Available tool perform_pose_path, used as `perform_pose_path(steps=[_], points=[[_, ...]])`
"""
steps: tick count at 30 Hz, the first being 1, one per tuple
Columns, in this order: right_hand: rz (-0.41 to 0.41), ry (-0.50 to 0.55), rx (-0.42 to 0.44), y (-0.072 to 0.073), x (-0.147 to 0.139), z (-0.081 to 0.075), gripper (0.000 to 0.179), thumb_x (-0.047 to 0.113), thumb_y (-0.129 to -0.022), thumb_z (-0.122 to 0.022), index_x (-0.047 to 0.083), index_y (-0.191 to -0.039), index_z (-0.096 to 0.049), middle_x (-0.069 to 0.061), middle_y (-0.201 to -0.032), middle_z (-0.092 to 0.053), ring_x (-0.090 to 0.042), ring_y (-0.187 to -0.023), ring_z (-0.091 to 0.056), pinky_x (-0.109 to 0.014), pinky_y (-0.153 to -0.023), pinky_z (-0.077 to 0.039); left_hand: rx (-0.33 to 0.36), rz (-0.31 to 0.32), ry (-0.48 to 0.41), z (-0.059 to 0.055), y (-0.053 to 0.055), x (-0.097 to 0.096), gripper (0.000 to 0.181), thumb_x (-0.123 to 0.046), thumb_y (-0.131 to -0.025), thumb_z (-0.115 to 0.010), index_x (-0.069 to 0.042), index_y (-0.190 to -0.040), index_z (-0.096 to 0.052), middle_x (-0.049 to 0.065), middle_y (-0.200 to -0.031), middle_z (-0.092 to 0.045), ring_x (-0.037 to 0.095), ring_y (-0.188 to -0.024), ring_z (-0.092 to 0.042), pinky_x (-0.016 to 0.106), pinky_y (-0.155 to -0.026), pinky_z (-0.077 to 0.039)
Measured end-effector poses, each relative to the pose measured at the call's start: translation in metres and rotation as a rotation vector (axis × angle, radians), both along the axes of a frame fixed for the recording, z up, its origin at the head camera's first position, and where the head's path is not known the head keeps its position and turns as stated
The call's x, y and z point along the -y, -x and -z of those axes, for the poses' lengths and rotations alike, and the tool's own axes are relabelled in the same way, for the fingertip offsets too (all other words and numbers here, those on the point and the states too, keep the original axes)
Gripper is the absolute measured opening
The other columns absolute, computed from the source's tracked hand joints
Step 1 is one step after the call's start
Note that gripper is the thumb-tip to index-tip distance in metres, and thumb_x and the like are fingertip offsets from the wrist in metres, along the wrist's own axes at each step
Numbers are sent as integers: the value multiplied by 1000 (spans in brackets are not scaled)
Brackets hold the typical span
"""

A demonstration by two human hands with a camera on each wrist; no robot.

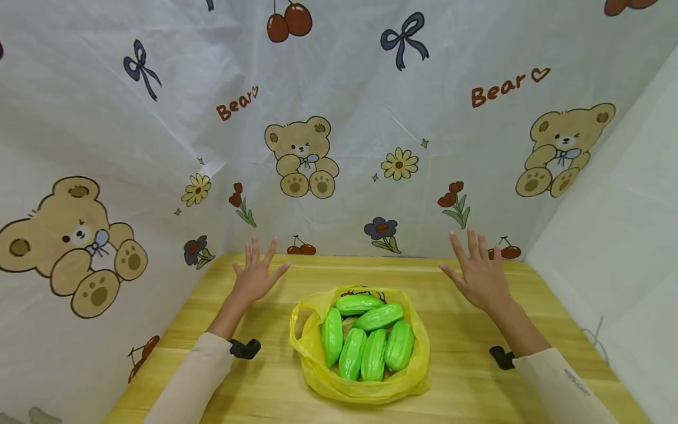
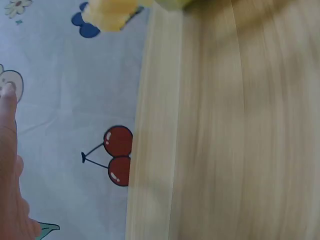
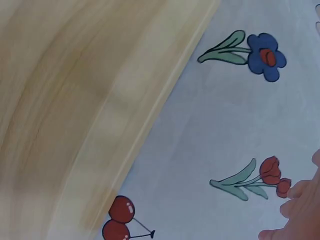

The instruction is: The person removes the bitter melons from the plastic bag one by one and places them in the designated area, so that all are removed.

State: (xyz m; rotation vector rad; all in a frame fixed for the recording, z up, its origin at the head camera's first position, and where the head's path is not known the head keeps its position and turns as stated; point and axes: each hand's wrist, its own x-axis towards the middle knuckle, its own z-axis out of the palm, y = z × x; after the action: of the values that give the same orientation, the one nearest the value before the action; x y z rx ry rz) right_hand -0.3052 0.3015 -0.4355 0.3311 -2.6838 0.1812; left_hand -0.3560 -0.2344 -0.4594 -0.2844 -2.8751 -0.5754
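Note:
A yellow plastic bag (image 1: 365, 393) stands wide-mouthed on the wooden table, with several bright green, ridged, cucumber-like pieces (image 1: 352, 353) inside. Something brownish shows in a gap between them, too covered to name. To the left of the bag my left hand (image 1: 255, 277) is raised, fingers straight and spread, holding nothing. On the other side my right hand (image 1: 481, 277) is raised likewise, fingers spread, apart from the bag. Part of the left hand (image 2: 9, 170) shows at the edge of the left wrist view, and part of the right hand (image 3: 302, 212) in the right wrist view.
The wooden table (image 1: 466, 377) ends at a white sheet (image 1: 349, 76) printed with bears, bows and flowers, which stands along the back and left. A plain white wall (image 1: 625, 247) borders the right side, with a thin cord (image 1: 595, 338) near the table edge.

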Motion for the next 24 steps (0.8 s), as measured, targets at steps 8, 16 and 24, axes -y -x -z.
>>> perform_pose_path(steps=[8,16,24], points=[[-81,88,-101,-23,27,-6,81,41,-98,-64,15,-163,-24,-32,-160,-25,-53,-147,-21,-75,-109,-18,199,134,-320,7,-24,-8,79,-68,-101,-35,-31,-165,-7,21,-167,12,49,-151,2,81,-106,-2],[-195,218,-154,-46,57,-4,74,31,-93,-72,8,-156,-40,-26,-150,-46,-50,-131,-48,-69,-97,-42,270,286,-549,18,-49,-28,67,-56,-107,-34,-28,-165,-14,12,-170,-3,37,-154,2,68,-116,-6],[-206,366,-5,-75,73,-5,64,37,-97,-69,10,-151,-49,-17,-131,-64,-36,-108,-65,-54,-79,-56,343,347,-684,34,-74,-39,55,-45,-110,-35,-33,-163,-22,2,-168,-18,39,-152,-19,67,-116,-15]])
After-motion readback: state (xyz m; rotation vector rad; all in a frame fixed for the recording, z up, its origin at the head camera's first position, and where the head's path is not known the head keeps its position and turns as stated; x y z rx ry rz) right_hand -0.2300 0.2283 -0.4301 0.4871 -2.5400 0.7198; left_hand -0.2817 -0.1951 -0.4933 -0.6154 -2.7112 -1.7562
